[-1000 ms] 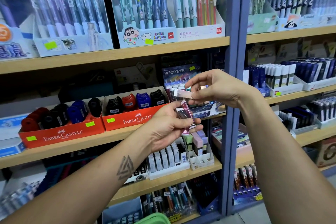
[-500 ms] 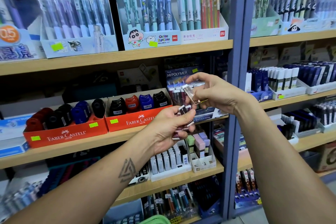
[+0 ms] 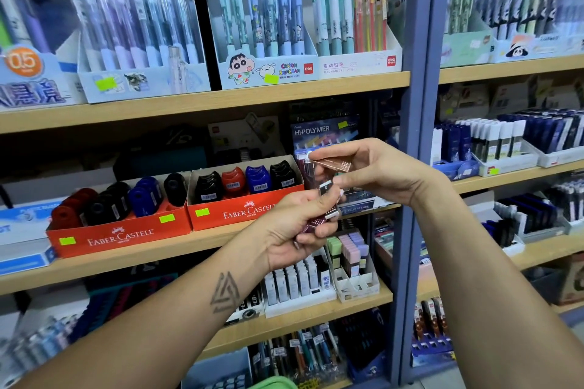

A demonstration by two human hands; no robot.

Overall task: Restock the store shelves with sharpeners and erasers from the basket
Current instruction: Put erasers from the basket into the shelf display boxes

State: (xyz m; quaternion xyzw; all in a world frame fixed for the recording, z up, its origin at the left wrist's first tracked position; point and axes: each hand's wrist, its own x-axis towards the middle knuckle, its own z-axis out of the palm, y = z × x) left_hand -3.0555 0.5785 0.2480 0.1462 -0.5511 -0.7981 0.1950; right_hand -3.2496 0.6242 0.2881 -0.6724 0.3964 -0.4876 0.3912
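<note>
My left hand (image 3: 297,224) grips a small bunch of wrapped erasers (image 3: 327,202), dark red and black with white ends, in front of the middle shelf. My right hand (image 3: 376,170) pinches one flat pinkish eraser (image 3: 333,163) just above them, close to the Hi-Polymer eraser display box (image 3: 319,136). Two orange Faber-Castell boxes (image 3: 117,235) of black, red and blue sharpeners (image 3: 234,181) stand on the same shelf to the left. The green basket (image 3: 275,384) only shows as a rim at the bottom edge.
A blue upright post (image 3: 417,167) divides the shelving just right of my hands. Pen displays (image 3: 262,28) fill the top shelf. Trays of white and pastel erasers (image 3: 347,259) sit on the shelf below my hands. More eraser trays (image 3: 505,142) stand on the right bay.
My right hand has lifted one pinkish eraser off the bunch and turned it flat, moving slightly right. My left hand has stayed almost in place with the rest.
</note>
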